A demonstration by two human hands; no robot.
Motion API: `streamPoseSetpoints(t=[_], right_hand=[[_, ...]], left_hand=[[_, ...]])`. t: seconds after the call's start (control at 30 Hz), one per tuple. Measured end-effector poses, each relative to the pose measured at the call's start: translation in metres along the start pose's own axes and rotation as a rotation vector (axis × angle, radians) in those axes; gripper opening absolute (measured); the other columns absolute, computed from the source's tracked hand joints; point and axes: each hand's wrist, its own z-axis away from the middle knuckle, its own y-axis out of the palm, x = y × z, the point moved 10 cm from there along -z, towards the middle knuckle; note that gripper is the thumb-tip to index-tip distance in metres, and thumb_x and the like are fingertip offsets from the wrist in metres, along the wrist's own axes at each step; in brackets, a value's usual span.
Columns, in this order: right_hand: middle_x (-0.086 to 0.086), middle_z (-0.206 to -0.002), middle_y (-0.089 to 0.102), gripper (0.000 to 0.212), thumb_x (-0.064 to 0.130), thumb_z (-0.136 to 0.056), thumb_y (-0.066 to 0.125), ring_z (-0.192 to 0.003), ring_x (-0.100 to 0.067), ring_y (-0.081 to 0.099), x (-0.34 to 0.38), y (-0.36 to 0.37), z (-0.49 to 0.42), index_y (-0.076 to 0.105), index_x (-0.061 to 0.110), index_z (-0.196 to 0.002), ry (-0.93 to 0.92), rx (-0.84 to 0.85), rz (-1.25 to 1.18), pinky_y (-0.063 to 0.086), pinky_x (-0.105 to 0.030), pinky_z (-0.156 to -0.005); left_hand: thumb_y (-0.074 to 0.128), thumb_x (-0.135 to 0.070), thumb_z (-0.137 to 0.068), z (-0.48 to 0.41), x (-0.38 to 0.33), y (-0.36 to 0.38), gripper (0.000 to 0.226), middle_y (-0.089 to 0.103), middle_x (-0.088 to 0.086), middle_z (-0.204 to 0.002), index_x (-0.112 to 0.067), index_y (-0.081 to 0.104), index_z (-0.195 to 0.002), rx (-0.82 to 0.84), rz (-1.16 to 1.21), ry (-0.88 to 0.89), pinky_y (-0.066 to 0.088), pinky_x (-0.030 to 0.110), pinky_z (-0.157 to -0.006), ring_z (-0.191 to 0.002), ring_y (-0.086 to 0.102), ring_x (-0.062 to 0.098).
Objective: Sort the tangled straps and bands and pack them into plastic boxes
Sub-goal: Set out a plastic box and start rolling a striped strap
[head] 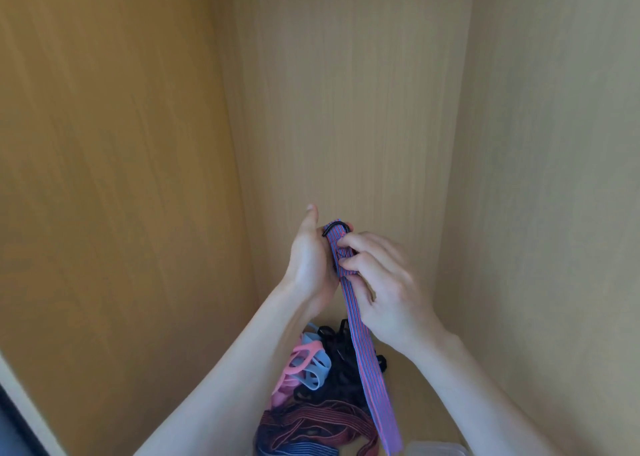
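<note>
Striped strap [363, 351] held up in both grips, above the tangle.
The blue-and-red strap, dark D-ring [335, 227] uppermost, is clasped at its ring end by the left grip [310, 261]. The right grip [388, 292] pinches it just below the ring. Its tail hangs over the pile [329, 372] of pink, pale-blue, black and striped bands. A clear plastic box [436, 448] shows beside the pile, inside a wooden cupboard [346, 109].

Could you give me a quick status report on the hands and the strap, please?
Left hand and right hand hold the striped strap near its D-ring. Tangled pile below, unsorted. Nothing blocking.
</note>
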Motion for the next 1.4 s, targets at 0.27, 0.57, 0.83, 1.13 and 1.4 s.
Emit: streamPoseSetpoints(t=[0.27, 0.57, 0.83, 1.13, 1.4], right_hand=[[0.008, -0.117, 0.065, 0.036, -0.003, -0.076, 0.062, -0.117, -0.019, 0.055, -0.004, 0.0, 0.003, 0.068, 0.014, -0.107, 0.258, -0.009, -0.231, 0.042, -0.043, -0.103], [-0.006, -0.115, 0.058, 0.01, 0.012, -0.094, 0.069, -0.08, -0.027, 0.071, -0.061, 0.019, -0.005, 0.074, 0.019, -0.101, 0.83, 0.15, -0.567, 0.055, -0.032, -0.08], [-0.012, -0.071, 0.07, 0.013, 0.001, -0.091, 0.07, -0.054, -0.033, 0.07, -0.059, 0.027, 0.006, 0.069, 0.005, -0.103, 0.873, 0.245, -0.879, 0.054, -0.02, -0.07], [-0.006, -0.074, 0.07, 0.031, 0.007, -0.069, 0.077, -0.057, -0.025, 0.066, -0.054, 0.022, -0.002, 0.064, -0.002, -0.096, 0.813, 0.244, -1.034, 0.059, -0.032, -0.068], [0.0, -0.085, 0.072, 0.02, 0.006, -0.091, 0.071, -0.065, -0.027, 0.071, -0.059, 0.026, 0.008, 0.068, 0.006, -0.11, 0.863, 0.293, -0.888, 0.055, -0.025, -0.079]], left_hand=[[0.023, -0.085, -0.088, -0.008, 0.009, -0.016, 0.079, 0.035, 0.003, -0.052, -0.016, 0.045, -0.057, -0.104, -0.098, 0.033, 0.026, 0.025, -0.046, -0.044, 0.034, 0.019], [0.018, -0.09, -0.077, -0.015, -0.001, -0.005, 0.093, 0.047, 0.002, -0.048, -0.016, 0.056, -0.118, 0.002, -0.422, 0.256, 0.03, 0.025, -0.044, -0.04, 0.04, 0.019], [0.019, -0.094, -0.073, -0.014, 0.005, -0.005, 0.088, 0.052, 0.048, -0.079, -0.033, 0.057, -0.124, 0.126, -0.427, 0.202, 0.031, 0.023, -0.041, -0.043, 0.042, 0.022], [0.011, -0.086, -0.085, -0.01, 0.009, 0.008, 0.099, 0.059, 0.034, -0.097, -0.013, 0.048, -0.14, 0.243, -0.465, 0.109, 0.031, 0.02, -0.037, -0.038, 0.039, 0.019], [0.014, -0.092, -0.075, -0.014, 0.007, -0.001, 0.091, 0.053, 0.029, -0.086, -0.031, 0.054, -0.127, 0.173, -0.523, 0.138, 0.029, 0.025, -0.041, -0.043, 0.038, 0.02]])
